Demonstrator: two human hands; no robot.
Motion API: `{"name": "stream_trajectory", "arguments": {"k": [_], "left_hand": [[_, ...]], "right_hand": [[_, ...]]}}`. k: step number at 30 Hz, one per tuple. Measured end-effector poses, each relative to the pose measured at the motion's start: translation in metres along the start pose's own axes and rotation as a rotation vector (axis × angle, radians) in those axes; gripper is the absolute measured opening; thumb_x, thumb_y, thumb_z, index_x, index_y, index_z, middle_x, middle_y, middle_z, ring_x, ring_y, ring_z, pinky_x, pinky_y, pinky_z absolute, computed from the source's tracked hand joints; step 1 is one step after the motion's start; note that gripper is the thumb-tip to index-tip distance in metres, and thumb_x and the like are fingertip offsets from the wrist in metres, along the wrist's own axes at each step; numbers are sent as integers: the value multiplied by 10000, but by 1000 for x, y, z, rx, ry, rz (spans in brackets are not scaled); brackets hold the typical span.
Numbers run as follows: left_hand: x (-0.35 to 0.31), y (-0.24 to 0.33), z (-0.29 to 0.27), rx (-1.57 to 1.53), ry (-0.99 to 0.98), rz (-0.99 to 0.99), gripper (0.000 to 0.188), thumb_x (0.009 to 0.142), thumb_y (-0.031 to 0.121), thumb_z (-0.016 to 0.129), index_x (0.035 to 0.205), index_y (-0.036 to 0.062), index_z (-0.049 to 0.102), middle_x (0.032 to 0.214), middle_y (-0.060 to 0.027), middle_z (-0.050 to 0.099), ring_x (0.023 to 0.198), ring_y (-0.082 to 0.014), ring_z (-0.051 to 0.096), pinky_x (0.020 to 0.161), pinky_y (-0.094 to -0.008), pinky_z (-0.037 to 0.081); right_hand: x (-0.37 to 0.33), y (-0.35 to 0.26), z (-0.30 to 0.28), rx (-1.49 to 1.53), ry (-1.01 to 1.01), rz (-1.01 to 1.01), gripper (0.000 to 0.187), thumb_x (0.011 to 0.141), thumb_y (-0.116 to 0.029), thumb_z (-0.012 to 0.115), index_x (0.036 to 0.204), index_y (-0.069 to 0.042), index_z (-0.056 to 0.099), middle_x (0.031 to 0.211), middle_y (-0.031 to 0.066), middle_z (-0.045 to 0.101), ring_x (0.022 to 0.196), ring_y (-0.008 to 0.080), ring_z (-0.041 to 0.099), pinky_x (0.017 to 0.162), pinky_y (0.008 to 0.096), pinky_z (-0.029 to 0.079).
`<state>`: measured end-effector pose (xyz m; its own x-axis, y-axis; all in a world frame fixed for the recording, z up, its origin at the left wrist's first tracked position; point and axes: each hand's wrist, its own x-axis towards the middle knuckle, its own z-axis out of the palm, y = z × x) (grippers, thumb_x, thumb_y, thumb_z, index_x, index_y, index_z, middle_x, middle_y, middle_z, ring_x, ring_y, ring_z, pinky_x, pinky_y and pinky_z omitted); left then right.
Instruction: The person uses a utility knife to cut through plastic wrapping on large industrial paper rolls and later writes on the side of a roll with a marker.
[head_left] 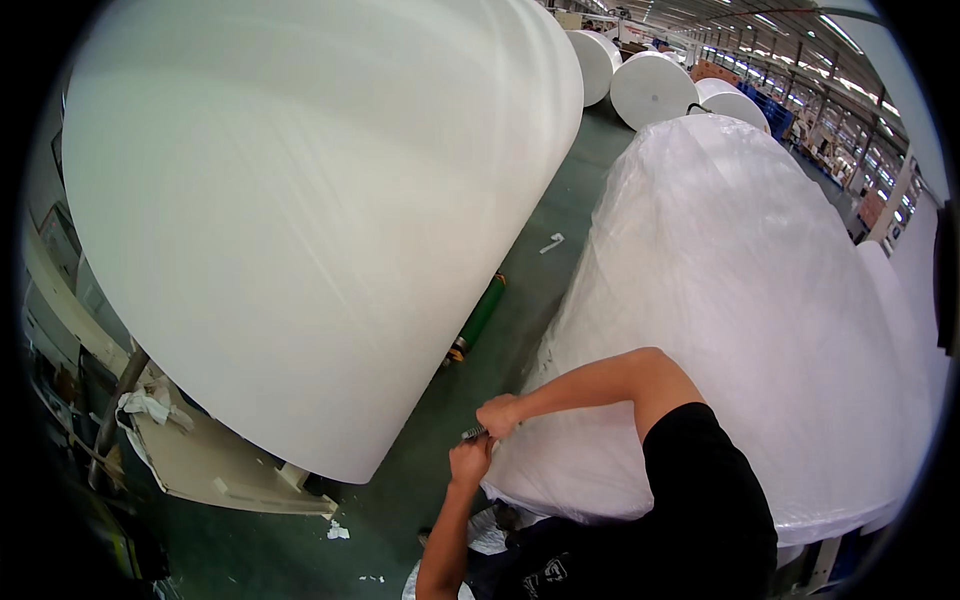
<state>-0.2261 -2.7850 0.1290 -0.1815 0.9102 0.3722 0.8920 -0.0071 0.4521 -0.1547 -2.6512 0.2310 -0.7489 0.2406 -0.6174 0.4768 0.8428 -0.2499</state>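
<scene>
My left hand [470,462] and my right hand [498,415] are close together, low in the middle of the view, both with fingers closed. Between them a short grey ribbed piece [473,433] sticks out to the left; its kind is hard to make out. The right forearm reaches across a big white roll wrapped in clear plastic [740,300], and both hands are by its near left edge. To the left looms a huge bare white roll [320,220], apart from the hands.
A green floor [590,160] runs between the two rolls, with scraps of white paper [552,243] on it. A green roller [482,312] shows beneath the left roll. A beige machine panel [215,460] is at lower left. More white rolls [655,92] stand at the back.
</scene>
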Motion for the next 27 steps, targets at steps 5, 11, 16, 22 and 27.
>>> {"name": "stream_trajectory", "arguments": {"k": [5, 11, 16, 22, 27], "left_hand": [[2, 9, -2, -60, -9, 30, 155, 809, 242, 588, 725, 116, 625, 596, -112, 596, 526, -294, 595, 475, -407, 476], [-21, -7, -4, -74, 49, -79, 123, 804, 196, 577, 739, 110, 637, 710, -118, 622, 608, -289, 608, 535, -407, 491], [-17, 13, 8, -86, 36, -107, 91, 745, 120, 534, 814, 86, 582, 776, -77, 563, 641, -254, 602, 514, -381, 500], [-16, 19, -8, -260, 246, -235, 78, 779, 151, 597, 777, 72, 601, 757, -82, 573, 667, -262, 598, 557, -375, 493], [-7, 2, -5, -431, 183, -268, 126, 812, 166, 587, 801, 51, 639, 767, -113, 602, 681, -309, 592, 598, -406, 486]], "right_hand": [[-7, 3, 0, 10, -39, 1, 250, 676, -207, 634, 826, -8, 665, 799, 174, 655, 757, 322, 641, 638, 417, 504], [14, -5, -6, 13, -98, -161, 274, 668, -221, 610, 781, 24, 662, 787, 218, 641, 706, 343, 630, 630, 437, 500], [1, 50, -3, 12, -25, -90, 249, 600, -217, 636, 672, 21, 649, 653, 205, 616, 595, 307, 610, 551, 425, 479], [-4, 5, -27, 258, -157, 60, 258, 637, -228, 676, 644, 16, 594, 627, 158, 602, 633, 270, 611, 608, 374, 471], [13, 2, -12, 61, -94, -31, 241, 644, -226, 666, 667, 8, 614, 644, 156, 614, 615, 272, 608, 585, 371, 472]]}}
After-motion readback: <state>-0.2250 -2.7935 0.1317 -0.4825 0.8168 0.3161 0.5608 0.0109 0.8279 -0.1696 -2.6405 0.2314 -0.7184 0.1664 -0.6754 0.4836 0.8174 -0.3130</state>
